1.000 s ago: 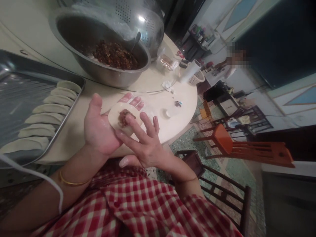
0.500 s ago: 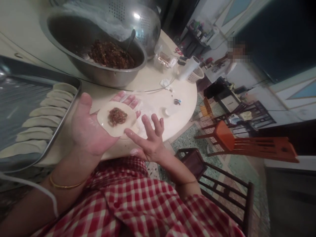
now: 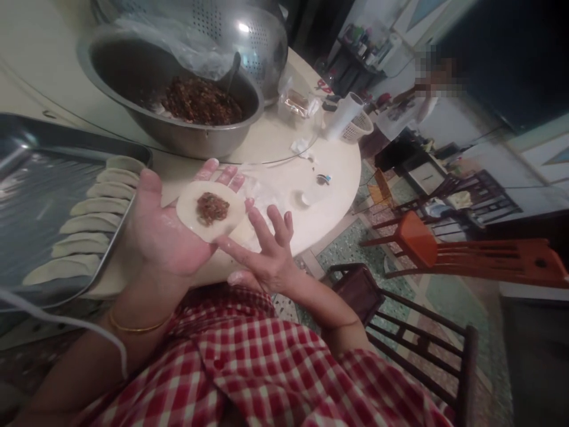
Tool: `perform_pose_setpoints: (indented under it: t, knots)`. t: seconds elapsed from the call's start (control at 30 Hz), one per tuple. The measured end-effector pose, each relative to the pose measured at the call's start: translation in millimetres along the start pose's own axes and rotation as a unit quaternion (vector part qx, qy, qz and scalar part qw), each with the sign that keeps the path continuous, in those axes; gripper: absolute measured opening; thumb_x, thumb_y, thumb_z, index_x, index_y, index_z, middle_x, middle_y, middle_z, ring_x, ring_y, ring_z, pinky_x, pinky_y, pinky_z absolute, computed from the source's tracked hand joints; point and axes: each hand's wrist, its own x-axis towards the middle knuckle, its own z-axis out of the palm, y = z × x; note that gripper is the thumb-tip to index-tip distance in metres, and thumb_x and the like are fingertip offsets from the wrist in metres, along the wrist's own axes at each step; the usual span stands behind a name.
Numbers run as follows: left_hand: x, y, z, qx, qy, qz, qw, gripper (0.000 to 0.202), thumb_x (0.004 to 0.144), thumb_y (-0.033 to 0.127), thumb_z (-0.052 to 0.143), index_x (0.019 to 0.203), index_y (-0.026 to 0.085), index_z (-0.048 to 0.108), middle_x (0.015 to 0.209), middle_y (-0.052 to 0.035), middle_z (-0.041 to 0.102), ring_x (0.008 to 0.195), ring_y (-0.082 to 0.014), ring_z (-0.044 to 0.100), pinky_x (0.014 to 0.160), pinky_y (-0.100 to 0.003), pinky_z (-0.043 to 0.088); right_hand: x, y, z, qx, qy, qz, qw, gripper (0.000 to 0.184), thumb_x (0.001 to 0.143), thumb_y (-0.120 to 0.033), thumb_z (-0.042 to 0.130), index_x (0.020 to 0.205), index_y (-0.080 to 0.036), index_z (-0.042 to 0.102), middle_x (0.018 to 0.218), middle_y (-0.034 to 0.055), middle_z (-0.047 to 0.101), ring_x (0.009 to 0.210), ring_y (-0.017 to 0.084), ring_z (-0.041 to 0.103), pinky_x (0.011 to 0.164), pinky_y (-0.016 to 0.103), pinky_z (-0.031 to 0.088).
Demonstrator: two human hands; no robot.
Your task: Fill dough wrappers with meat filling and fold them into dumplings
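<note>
Touching a wrapper [image 3: 187,209] at the cream table [image 3: 329,204] near green floor [image 3: 351,242], both hands [image 3: 166,231] [image 3: 272,260] hold fingers [image 3: 262,228] spread.

No text, label, brand, number or sign can be read, the wrapped packet [image 3: 297,105] on the table [image 3: 326,207] and the small items [image 3: 361,48] in the background being too blurred to show legible lettering.

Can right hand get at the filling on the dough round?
Likely yes: the right hand is at the edge of the dough round, and the filling lies uncovered on top, nothing in the way.
</note>
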Motion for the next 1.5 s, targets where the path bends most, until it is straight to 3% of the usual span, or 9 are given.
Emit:
perform_pose_setpoints:
  t: [0.2, 0.4, 0.5, 0.6, 0.77, 0.93, 1.17, 1.37, 1.5]
  knots:
    - [-1.5, -3.6, -5.1, 0.032, -0.019, 0.028, 0.999, 0.070, 0.099, 0.065, 0.022, 0.144, 0.017, 0.045, 0.144, -0.0129, 0.059, 0.141, -0.0257, 0.049, 0.120, -0.050, 0.033, -6.5, 4.7, 6.5, 0.058, 0.064, -0.014, 0.996, 0.062, 0.087, -0.074, 0.049, 0.139, -0.041, 0.056, 0.155, 0.0001, 0.047, 0.157, 0.029, 0.018, 0.129, 0.052, 0.008]
    - [4.9, -10.6, -5.0, 0.029, -0.016, -0.019, 0.999, 0.067, 0.099, 0.063, 0.025, 0.144, 0.016, 0.042, 0.140, -0.0131, 0.062, 0.136, -0.0255, 0.055, 0.121, -0.054, 0.031, -16.9, 39.6, -2.8, 0.102, 0.109, 0.082, 0.985, 0.050, 0.096, -0.044, 0.047, 0.144, -0.032, 0.052, 0.168, 0.0014, 0.021, 0.155, 0.032, 0.021, 0.124, 0.057, 0.025]
    - [12.6, -15.4, -5.4, 0.025, -0.002, -0.048, 0.999, 0.066, 0.100, 0.060, 0.027, 0.144, 0.012, 0.039, 0.137, -0.0151, 0.065, 0.132, -0.0262, 0.059, 0.120, -0.054, 0.034, -15.7, 45.0, -7.5, 0.121, 0.105, 0.090, 0.983, 0.048, 0.094, -0.040, 0.052, 0.141, -0.029, 0.054, 0.163, 0.0050, 0.031, 0.152, 0.033, 0.028, 0.122, 0.057, 0.028]
    - [18.5, -15.9, -6.4, 0.040, 0.002, -0.047, 0.998, 0.064, 0.100, 0.058, 0.027, 0.143, 0.011, 0.040, 0.135, -0.0150, 0.066, 0.130, -0.0246, 0.061, 0.120, -0.050, 0.035, -13.8, 42.2, -2.3, 0.162, 0.112, 0.113, 0.974, 0.047, 0.096, -0.027, 0.049, 0.143, -0.025, 0.049, 0.146, 0.0111, 0.051, 0.139, 0.025, 0.047, 0.113, 0.048, 0.044]
    - [19.0, -14.8, -3.1, 0.073, -0.005, -0.073, 0.995, 0.060, 0.101, 0.054, 0.026, 0.140, 0.012, 0.044, 0.136, -0.0133, 0.066, 0.135, -0.0240, 0.056, 0.122, -0.053, 0.030, -8.6, 37.4, 25.8, 0.134, 0.210, 0.079, 0.965, 0.048, 0.094, -0.020, 0.054, 0.141, -0.022, 0.045, 0.132, 0.0143, 0.058, 0.127, 0.024, 0.056, 0.099, 0.043, 0.055]
    - [15.2, -18.4, 4.0, 0.084, 0.028, -0.122, 0.989, 0.059, 0.101, 0.055, 0.026, 0.138, 0.015, 0.048, 0.139, -0.0105, 0.064, 0.143, -0.0240, 0.047, 0.124, -0.055, 0.022, -4.3, 39.3, 44.0, 0.098, 0.304, -0.008, 0.947, 0.026, 0.090, -0.031, 0.065, 0.115, -0.033, 0.059, 0.134, 0.0056, 0.057, 0.126, 0.022, 0.055, 0.100, 0.043, 0.055]
    - [9.7, -18.9, 6.3, 0.088, 0.034, -0.159, 0.983, 0.064, 0.096, 0.064, 0.035, 0.140, 0.018, 0.049, 0.138, -0.0100, 0.064, 0.143, -0.0255, 0.047, 0.124, -0.058, 0.017, -1.1, 39.6, 32.4, 0.107, 0.343, -0.091, 0.929, 0.014, 0.085, -0.032, 0.073, 0.095, -0.035, 0.064, 0.124, -0.0022, 0.064, 0.119, 0.017, 0.058, 0.099, 0.036, 0.054]
    - [0.8, -17.1, -8.9, 0.083, -0.060, -0.207, 0.973, 0.061, 0.093, 0.063, 0.044, 0.140, 0.025, 0.051, 0.130, -0.0087, 0.070, 0.129, -0.0289, 0.061, 0.118, -0.064, 0.027, -2.7, 26.4, 17.3, 0.110, 0.295, -0.089, 0.945, 0.010, 0.084, -0.038, 0.074, 0.092, -0.037, 0.068, 0.114, -0.0040, 0.069, 0.117, 0.017, 0.057, 0.103, 0.037, 0.051]
    - [-1.5, -17.5, -23.9, 0.052, -0.150, -0.240, 0.958, 0.064, 0.090, 0.068, 0.047, 0.140, 0.028, 0.052, 0.137, -0.0086, 0.066, 0.124, -0.0292, 0.064, 0.103, -0.057, 0.049, 4.0, 16.1, 3.1, 0.158, 0.283, -0.065, 0.944, 0.002, 0.088, -0.031, 0.069, 0.087, -0.032, 0.070, 0.107, -0.0015, 0.068, 0.108, 0.016, 0.059, 0.094, 0.033, 0.055]
